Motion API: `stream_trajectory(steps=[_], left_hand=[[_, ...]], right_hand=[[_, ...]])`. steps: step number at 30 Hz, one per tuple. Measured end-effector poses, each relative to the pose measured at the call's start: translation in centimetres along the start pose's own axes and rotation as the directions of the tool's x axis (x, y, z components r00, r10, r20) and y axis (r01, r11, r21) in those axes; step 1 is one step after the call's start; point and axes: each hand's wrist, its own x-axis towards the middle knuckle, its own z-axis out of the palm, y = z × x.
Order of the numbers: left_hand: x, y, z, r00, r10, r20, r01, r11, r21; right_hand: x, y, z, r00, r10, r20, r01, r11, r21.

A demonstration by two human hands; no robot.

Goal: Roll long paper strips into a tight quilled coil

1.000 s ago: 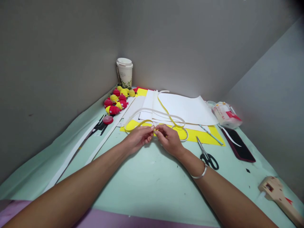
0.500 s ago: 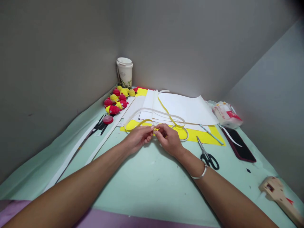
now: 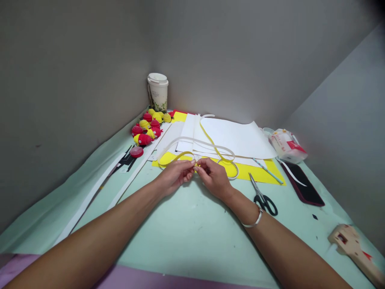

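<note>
My left hand (image 3: 178, 175) and my right hand (image 3: 212, 176) meet at the middle of the table, fingertips nearly touching. Both pinch a narrow yellow paper strip (image 3: 184, 153) between thumb and fingers. From the left hand the strip curves up and round in a loop. A long white and yellow band (image 3: 210, 138) trails behind the hands across the paper sheets. The exact spot held is mostly covered by my fingers. Under and behind the hands lies a yellow sheet (image 3: 249, 173), with white sheets (image 3: 228, 138) on top of it.
Scissors (image 3: 262, 196) lie beside my right wrist. Farther right are a phone (image 3: 303, 184), a tissue pack (image 3: 287, 144) and a glue gun (image 3: 349, 245). At the back left stand a lidded cup (image 3: 158, 92) and several red and yellow paper figures (image 3: 143, 139). White strips (image 3: 93, 192) lie left.
</note>
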Motion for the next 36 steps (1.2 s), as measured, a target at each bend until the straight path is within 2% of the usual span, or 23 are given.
stream_trajectory(steps=[22,30,36], left_hand=[[0.06,-0.06,-0.03,1.0,-0.008,-0.009,0.008,1.0,-0.006],[0.02,0.06,0.08,1.0,0.007,0.002,-0.007,1.0,-0.008],[0.0,0.0,0.05,1.0,0.006,0.003,-0.006,1.0,-0.007]], right_hand=[[-0.03,0.05,-0.02,1.0,-0.021,0.013,0.021,1.0,0.018],[-0.09,0.07,0.18,0.999,0.046,-0.026,-0.045,0.998,0.039],[0.0,-0.05,0.08,1.0,0.012,-0.021,-0.012,1.0,0.004]])
